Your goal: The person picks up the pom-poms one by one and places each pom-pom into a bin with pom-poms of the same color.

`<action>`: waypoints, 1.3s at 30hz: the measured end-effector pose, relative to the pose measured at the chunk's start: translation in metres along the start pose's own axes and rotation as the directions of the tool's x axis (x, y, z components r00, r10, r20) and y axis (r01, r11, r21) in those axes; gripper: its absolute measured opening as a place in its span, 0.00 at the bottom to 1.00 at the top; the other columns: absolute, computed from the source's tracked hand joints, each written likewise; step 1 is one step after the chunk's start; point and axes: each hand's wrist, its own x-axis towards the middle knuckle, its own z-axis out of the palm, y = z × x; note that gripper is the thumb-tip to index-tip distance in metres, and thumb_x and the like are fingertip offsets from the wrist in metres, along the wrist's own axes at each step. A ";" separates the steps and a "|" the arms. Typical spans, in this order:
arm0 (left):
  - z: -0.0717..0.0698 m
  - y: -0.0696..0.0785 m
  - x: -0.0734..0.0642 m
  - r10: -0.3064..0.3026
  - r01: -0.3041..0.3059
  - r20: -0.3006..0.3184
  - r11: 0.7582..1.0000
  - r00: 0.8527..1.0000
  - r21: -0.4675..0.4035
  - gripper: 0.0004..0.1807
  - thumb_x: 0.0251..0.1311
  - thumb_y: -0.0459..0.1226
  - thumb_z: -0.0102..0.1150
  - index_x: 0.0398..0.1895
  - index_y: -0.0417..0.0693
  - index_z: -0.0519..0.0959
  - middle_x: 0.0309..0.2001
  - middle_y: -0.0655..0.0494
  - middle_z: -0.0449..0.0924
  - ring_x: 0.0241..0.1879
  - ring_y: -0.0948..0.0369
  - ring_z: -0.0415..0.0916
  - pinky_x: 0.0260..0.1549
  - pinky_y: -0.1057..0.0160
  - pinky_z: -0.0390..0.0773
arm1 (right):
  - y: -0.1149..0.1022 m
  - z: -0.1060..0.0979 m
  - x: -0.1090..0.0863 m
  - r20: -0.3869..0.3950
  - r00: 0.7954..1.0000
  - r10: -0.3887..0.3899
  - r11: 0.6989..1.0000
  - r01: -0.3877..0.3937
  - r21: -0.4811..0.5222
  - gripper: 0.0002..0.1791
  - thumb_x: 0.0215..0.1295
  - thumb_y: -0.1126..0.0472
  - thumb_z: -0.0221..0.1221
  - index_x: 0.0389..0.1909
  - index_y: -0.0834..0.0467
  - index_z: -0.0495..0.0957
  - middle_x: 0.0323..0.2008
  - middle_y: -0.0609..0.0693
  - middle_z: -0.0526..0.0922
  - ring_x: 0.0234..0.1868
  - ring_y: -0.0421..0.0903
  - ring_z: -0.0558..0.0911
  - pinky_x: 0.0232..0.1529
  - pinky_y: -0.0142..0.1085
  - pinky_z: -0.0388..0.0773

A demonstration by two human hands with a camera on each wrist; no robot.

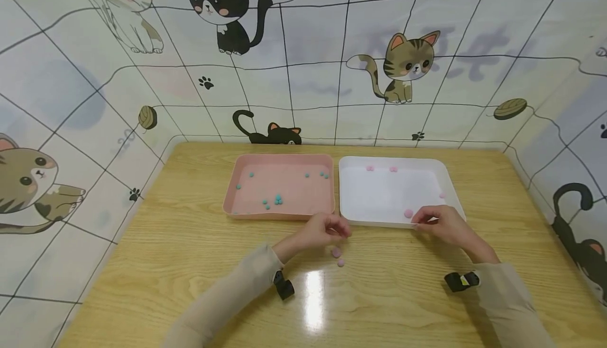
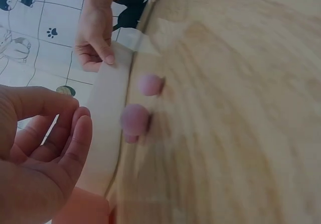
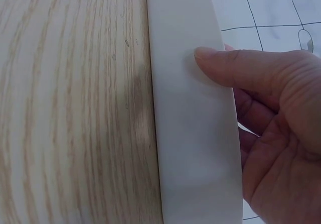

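My left hand (image 1: 327, 230) hovers by the front corners of the two trays, fingers loosely bent; nothing shows between its fingertips in the left wrist view. Just in front of it, a pink ball (image 1: 336, 252) and a smaller pink ball (image 1: 341, 263) lie on the table. With thumb outside and fingers behind the rim, my right hand (image 3: 271, 98) grips the front wall of the white tray (image 3: 193, 148). Close to those fingers, inside the tray, sits a pink piece (image 1: 408, 213). Several fingers of the right hand are partly hidden by the wall.
Left of the white tray stands a pink tray (image 1: 256, 212) holding several small teal balls (image 1: 278, 199). More pink pieces (image 1: 393, 169) lie in the white tray's back and right parts. The wooden table (image 1: 189, 279) meets cat-printed walls (image 1: 317, 84) at the back and sides.
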 end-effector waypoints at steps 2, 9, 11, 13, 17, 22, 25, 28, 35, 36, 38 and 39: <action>0.002 -0.003 -0.003 -0.003 0.003 0.025 1.000 1.000 0.015 0.09 0.52 0.19 0.57 0.37 0.30 0.78 0.38 0.36 0.80 0.35 0.59 0.79 0.37 0.70 0.78 | 0.000 0.000 0.000 -0.001 1.000 -0.002 1.000 0.002 -0.008 0.09 0.49 0.72 0.67 0.23 0.56 0.80 0.23 0.41 0.79 0.27 0.30 0.73 0.28 0.25 0.76; 0.009 -0.007 -0.010 -0.048 0.045 0.058 0.998 0.997 0.054 0.11 0.48 0.18 0.59 0.35 0.34 0.79 0.35 0.43 0.81 0.34 0.62 0.79 0.35 0.69 0.79 | 0.001 0.000 0.000 0.008 0.999 0.034 0.999 -0.034 -0.018 0.08 0.49 0.72 0.67 0.24 0.56 0.80 0.23 0.41 0.79 0.27 0.30 0.72 0.29 0.26 0.76; 0.011 -0.006 -0.011 -0.065 0.061 0.053 0.996 0.996 0.071 0.11 0.47 0.19 0.62 0.34 0.36 0.79 0.34 0.47 0.81 0.33 0.65 0.79 0.35 0.70 0.79 | 0.001 0.000 0.000 0.010 0.999 0.032 0.999 -0.032 -0.016 0.08 0.49 0.72 0.67 0.24 0.57 0.80 0.23 0.41 0.79 0.27 0.30 0.72 0.29 0.26 0.76; 0.012 -0.006 -0.013 -0.074 0.069 0.053 0.994 0.996 0.081 0.11 0.46 0.20 0.64 0.33 0.37 0.79 0.33 0.49 0.81 0.32 0.67 0.79 0.34 0.70 0.79 | 0.001 0.000 0.000 0.006 1.000 0.028 1.000 -0.028 -0.014 0.08 0.49 0.72 0.67 0.24 0.57 0.80 0.23 0.42 0.79 0.27 0.30 0.72 0.28 0.26 0.76; 0.014 -0.007 -0.016 -0.043 0.031 0.071 0.988 0.997 0.153 0.09 0.46 0.22 0.66 0.31 0.37 0.80 0.30 0.50 0.81 0.30 0.69 0.76 0.34 0.71 0.78 | 0.000 0.000 -0.001 0.010 0.999 0.033 0.999 -0.033 -0.011 0.08 0.49 0.72 0.67 0.24 0.57 0.80 0.23 0.42 0.79 0.27 0.30 0.71 0.28 0.26 0.75; 0.017 -0.007 -0.021 0.009 -0.034 0.097 0.967 0.995 0.253 0.07 0.48 0.22 0.63 0.29 0.38 0.79 0.28 0.54 0.78 0.30 0.70 0.71 0.33 0.75 0.75 | -0.002 0.000 -0.001 0.011 0.999 0.040 0.999 -0.040 -0.013 0.08 0.49 0.71 0.67 0.24 0.56 0.80 0.23 0.42 0.79 0.27 0.30 0.71 0.28 0.26 0.76; 0.018 -0.007 -0.023 0.030 -0.058 0.105 0.958 0.994 0.280 0.07 0.49 0.21 0.60 0.28 0.39 0.79 0.28 0.55 0.78 0.30 0.71 0.69 0.31 0.76 0.74 | -0.002 0.000 -0.002 0.017 0.998 0.054 0.998 -0.053 -0.014 0.07 0.50 0.71 0.67 0.24 0.57 0.80 0.24 0.43 0.79 0.27 0.31 0.71 0.29 0.27 0.76; 0.017 -0.008 -0.024 0.021 -0.049 0.107 0.963 0.994 0.264 0.09 0.49 0.20 0.57 0.28 0.39 0.79 0.28 0.54 0.79 0.29 0.71 0.71 0.30 0.76 0.74 | -0.002 0.000 -0.001 0.020 0.998 0.064 0.998 -0.064 -0.013 0.07 0.50 0.71 0.67 0.24 0.57 0.80 0.24 0.43 0.79 0.27 0.31 0.71 0.29 0.27 0.76; 0.010 -0.005 -0.021 -0.023 0.004 0.093 0.980 0.995 0.200 0.11 0.49 0.18 0.55 0.31 0.39 0.79 0.31 0.54 0.79 0.31 0.68 0.74 0.33 0.74 0.75 | -0.001 0.000 -0.001 -0.001 1.000 0.011 1.000 -0.011 -0.001 0.08 0.49 0.72 0.67 0.23 0.56 0.80 0.23 0.41 0.79 0.27 0.30 0.72 0.29 0.26 0.76; 0.009 -0.003 -0.019 -0.015 -0.002 0.089 0.982 0.996 0.188 0.10 0.50 0.18 0.55 0.31 0.38 0.79 0.31 0.53 0.79 0.32 0.67 0.75 0.35 0.73 0.76 | -0.001 0.000 -0.001 -0.004 1.000 0.007 1.000 -0.007 0.001 0.09 0.49 0.72 0.67 0.23 0.56 0.80 0.23 0.41 0.79 0.27 0.29 0.72 0.29 0.26 0.76; 0.007 0.001 -0.016 0.018 -0.031 0.076 0.984 0.997 0.173 0.09 0.49 0.18 0.57 0.32 0.35 0.79 0.33 0.49 0.79 0.34 0.64 0.75 0.38 0.72 0.77 | -0.001 0.000 -0.001 -0.007 1.000 0.005 1.000 -0.005 0.004 0.09 0.49 0.73 0.67 0.23 0.56 0.80 0.23 0.41 0.79 0.27 0.29 0.72 0.29 0.25 0.76; 0.005 0.002 -0.014 0.035 -0.046 0.072 0.985 0.997 0.165 0.08 0.49 0.18 0.58 0.33 0.33 0.79 0.34 0.47 0.80 0.35 0.62 0.76 0.40 0.71 0.77 | 0.000 0.000 -0.001 -0.007 1.000 0.003 1.000 -0.003 0.003 0.09 0.49 0.73 0.67 0.23 0.56 0.80 0.23 0.41 0.79 0.27 0.29 0.73 0.29 0.25 0.76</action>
